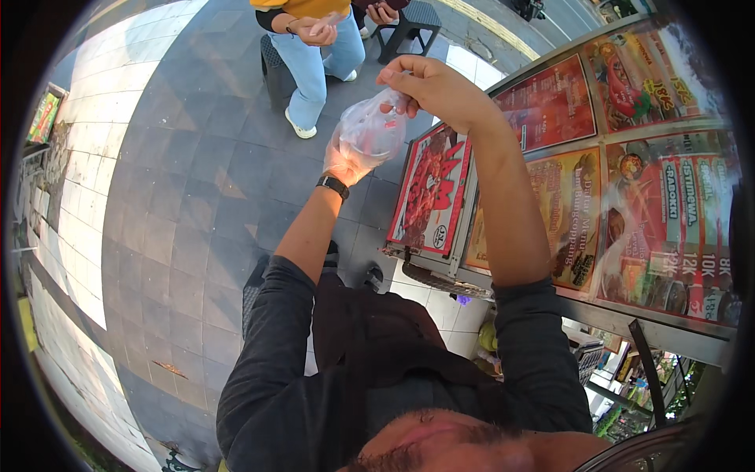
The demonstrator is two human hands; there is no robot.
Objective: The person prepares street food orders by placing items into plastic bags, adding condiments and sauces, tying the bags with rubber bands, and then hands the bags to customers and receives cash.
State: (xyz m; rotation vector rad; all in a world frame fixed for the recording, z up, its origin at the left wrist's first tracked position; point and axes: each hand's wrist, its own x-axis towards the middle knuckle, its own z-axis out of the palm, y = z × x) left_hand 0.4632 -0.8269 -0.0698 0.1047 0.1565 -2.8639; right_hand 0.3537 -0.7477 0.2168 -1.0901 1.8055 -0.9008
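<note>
A clear plastic bag (pixel 370 131) hangs out in front of my body at arm's length. Inside it a rounded container shows dimly, and the plastic hides what that holds. My left hand (pixel 342 164), with a black watch (pixel 334 187) on the wrist, cups the bag from below and from the left side. Up at the gathered top of the bag, my right hand (pixel 426 85) pinches the plastic between bent fingers. Some fingertips of both hands are covered by the bag.
To the right stands a food cart (pixel 460 265) covered with printed menu posters (pixel 557 218). A person in blue jeans (pixel 309 74) sits ahead, beside a dark plastic stool (pixel 413 26). Another person's hand (pixel 382 12) shows at the top. Grey paving (pixel 194 194) stretches leftward.
</note>
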